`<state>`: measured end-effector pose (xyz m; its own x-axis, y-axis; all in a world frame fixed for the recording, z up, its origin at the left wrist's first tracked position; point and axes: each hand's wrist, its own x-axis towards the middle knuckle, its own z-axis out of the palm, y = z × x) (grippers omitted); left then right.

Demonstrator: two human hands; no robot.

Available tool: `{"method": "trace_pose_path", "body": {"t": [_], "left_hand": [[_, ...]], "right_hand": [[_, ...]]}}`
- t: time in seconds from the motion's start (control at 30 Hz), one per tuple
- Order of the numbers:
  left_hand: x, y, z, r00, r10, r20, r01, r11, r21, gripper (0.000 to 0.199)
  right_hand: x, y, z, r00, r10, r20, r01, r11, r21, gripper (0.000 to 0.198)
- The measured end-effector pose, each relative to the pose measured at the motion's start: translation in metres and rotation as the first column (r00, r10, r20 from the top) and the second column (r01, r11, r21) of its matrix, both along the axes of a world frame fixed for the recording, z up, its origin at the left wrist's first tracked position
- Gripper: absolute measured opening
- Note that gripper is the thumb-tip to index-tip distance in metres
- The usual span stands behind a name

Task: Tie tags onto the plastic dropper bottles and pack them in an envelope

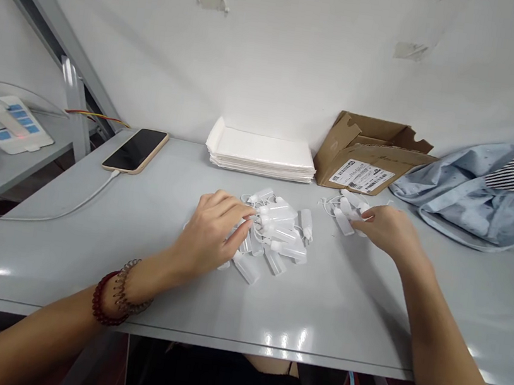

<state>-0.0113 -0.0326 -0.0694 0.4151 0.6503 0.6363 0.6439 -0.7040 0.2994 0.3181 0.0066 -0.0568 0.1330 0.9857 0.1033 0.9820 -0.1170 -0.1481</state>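
Note:
A loose pile of small translucent white plastic pieces with thin white cords lies in the middle of the grey table. My left hand reaches into the pile's left side, thumb and fingers curved into a pinch at one piece's end. To the right and farther back is a smaller group of the same plastic pieces. My right hand is at this group, thumb and forefinger closed on a piece there. Part of that piece is hidden behind the fingers.
Behind the pile lies a stack of white padded envelopes. An opened cardboard box stands beside it, with light blue cloth farther right. At the back left rests a phone on a white cable. A power strip sits beyond.

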Motion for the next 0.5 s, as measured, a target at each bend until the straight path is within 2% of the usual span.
{"method": "trace_pose_path", "body": {"t": [0.1,0.23,0.3,0.37,0.5], "left_hand": [[0.001,-0.001,0.000,1.000,-0.004,-0.002,0.004,1.000,-0.008,0.013],[0.003,-0.003,0.000,1.000,-0.012,0.003,0.012,1.000,0.005,0.013],[0.004,-0.003,0.000,0.999,-0.025,0.020,0.025,1.000,0.017,0.013],[0.004,-0.003,-0.001,0.998,-0.049,0.046,0.047,0.998,0.033,0.012],[0.005,-0.004,-0.002,0.988,-0.119,0.099,0.115,0.992,0.048,0.014]], "right_hand": [[-0.003,-0.003,0.010,0.991,-0.131,-0.015,0.130,0.991,-0.041,0.016],[-0.012,-0.010,0.026,0.988,-0.151,-0.024,0.152,0.988,0.012,0.015],[-0.023,-0.013,0.028,0.993,-0.093,-0.068,0.098,0.993,0.073,0.015],[-0.038,-0.016,0.026,0.988,0.011,-0.152,0.014,0.987,0.161,0.024],[-0.074,-0.026,0.014,0.932,0.259,-0.251,-0.174,0.933,0.316,0.033]]}}
